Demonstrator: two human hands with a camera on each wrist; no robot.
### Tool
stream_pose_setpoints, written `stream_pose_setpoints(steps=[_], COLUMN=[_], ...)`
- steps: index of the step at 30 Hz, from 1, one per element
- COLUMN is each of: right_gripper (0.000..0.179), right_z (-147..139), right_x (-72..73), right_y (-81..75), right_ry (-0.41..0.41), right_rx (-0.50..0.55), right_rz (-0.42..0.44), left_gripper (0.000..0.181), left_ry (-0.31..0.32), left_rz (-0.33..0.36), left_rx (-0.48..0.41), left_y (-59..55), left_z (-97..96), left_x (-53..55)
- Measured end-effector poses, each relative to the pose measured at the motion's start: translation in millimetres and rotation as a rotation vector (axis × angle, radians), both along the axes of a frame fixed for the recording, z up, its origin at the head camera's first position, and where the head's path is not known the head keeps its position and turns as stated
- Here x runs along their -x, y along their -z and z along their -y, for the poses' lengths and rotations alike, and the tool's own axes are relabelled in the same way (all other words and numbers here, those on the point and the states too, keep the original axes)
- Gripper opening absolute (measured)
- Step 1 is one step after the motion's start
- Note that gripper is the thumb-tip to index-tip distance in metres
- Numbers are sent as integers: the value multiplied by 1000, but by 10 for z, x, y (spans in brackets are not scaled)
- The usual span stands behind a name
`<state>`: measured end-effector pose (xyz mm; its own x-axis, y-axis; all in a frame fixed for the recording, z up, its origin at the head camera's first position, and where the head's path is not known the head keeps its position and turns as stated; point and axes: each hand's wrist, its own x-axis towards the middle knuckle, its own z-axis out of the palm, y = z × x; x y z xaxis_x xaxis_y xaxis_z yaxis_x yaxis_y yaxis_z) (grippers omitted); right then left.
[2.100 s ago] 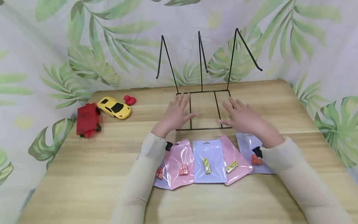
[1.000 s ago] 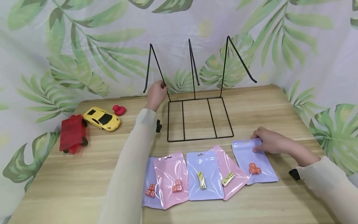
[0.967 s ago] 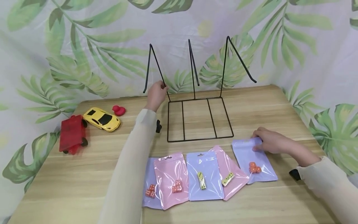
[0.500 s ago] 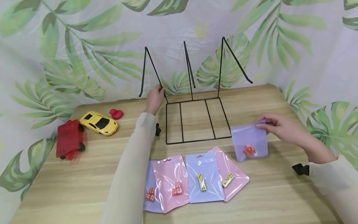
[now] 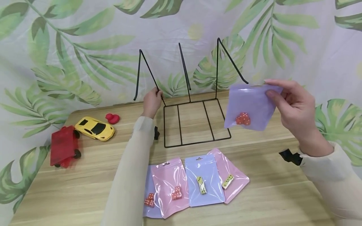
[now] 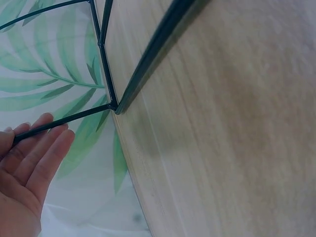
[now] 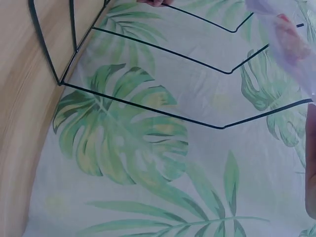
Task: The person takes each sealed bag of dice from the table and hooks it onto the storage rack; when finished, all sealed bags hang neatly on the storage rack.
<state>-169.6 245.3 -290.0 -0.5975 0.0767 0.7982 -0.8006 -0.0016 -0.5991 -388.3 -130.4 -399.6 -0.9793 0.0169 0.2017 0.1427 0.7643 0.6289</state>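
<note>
My left hand (image 5: 152, 102) pinches the left upright of a black wire rack (image 5: 198, 142); in the left wrist view its thumb and fingers (image 6: 47, 158) lie on either side of the thin bar. Raised at the right, my right hand (image 5: 295, 110) pinches the top right corner of a purple zip bag (image 5: 255, 106) holding orange dice (image 5: 243, 119). The bag hangs close to the tip of the rack's right hook (image 5: 233, 64). In the right wrist view the purple bag (image 7: 291, 44) is partly cut off at the edge; whether it touches the hook is unclear.
Below the rack lie a pink bag (image 5: 167, 175), a blue bag (image 5: 192, 166), another pink bag (image 5: 237, 179) and a partly covered purple bag (image 5: 154, 212). At left stand a red toy cart (image 5: 63, 146), a yellow toy car (image 5: 96, 128) and a red rubber duck (image 5: 113, 118).
Both hands parted from above the rack's base. The left took hold of the left upright; the right picked up the rightmost purple bag and lifted it towards the right hook.
</note>
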Motion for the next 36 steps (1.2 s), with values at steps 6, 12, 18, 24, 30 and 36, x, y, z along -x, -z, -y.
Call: stream_pose_setpoints(steps=[6, 12, 18, 24, 30, 36], right_gripper=[22, 24, 25, 34, 41, 46], right_z=[66, 52, 55, 72, 87, 79], right_x=[98, 230, 409, 559, 752, 959], right_y=[-7, 27, 18, -28, -90, -127], right_ry=[73, 216, 212, 212, 167, 106], right_rx=[-61, -185, -216, -266, -232, -198], right_rz=[25, 123, 213, 310, 359, 409], left_gripper=[31, 33, 30, 29, 30, 31], left_ry=[-8, -15, -17, -21, -20, -20], left_rz=[7, 14, 3, -11, -15, -10], left_rx=[7, 7, 3, 7, 12, 12], left_y=[4, 7, 12, 23, 21, 17], left_z=[4, -26, -39, -36, -29, -35], left_x=[19, 24, 23, 17, 10, -6])
